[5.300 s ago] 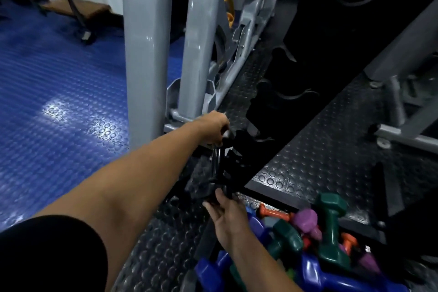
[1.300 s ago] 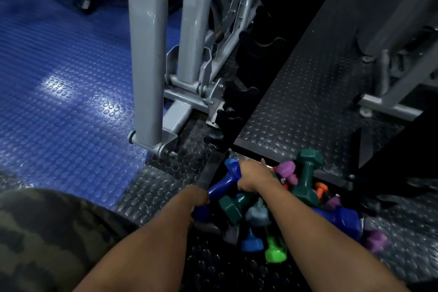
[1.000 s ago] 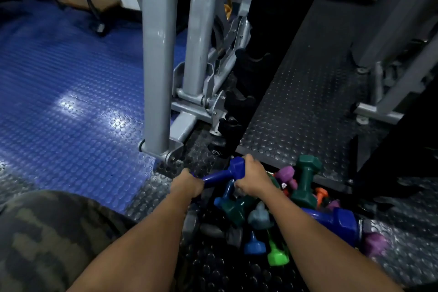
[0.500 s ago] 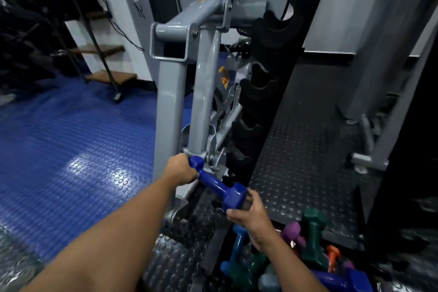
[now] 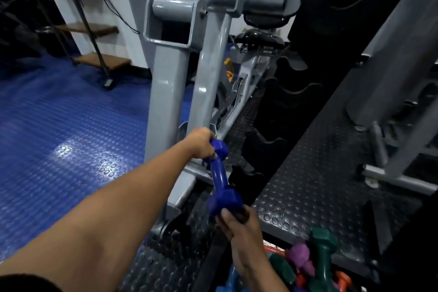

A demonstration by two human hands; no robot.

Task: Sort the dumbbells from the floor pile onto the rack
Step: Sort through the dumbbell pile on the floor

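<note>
We have the blue dumbbell between our hands — left hand curled round its far head, right hand cupping the near head from below, just short of the black rack. It looks dense, rigid and smooth-coated — likely slick, so the narrow handle beyond our right fingertips seems surest.

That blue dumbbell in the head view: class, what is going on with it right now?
A person holds the blue dumbbell off the floor with both hands: the left hand grips its far head, the right hand grips its near head. It hangs beside the black rack with its curved cradles, not yet set in one. More coloured dumbbells, among them a green one and a purple one, lie piled on the studded floor at lower right.
</note>
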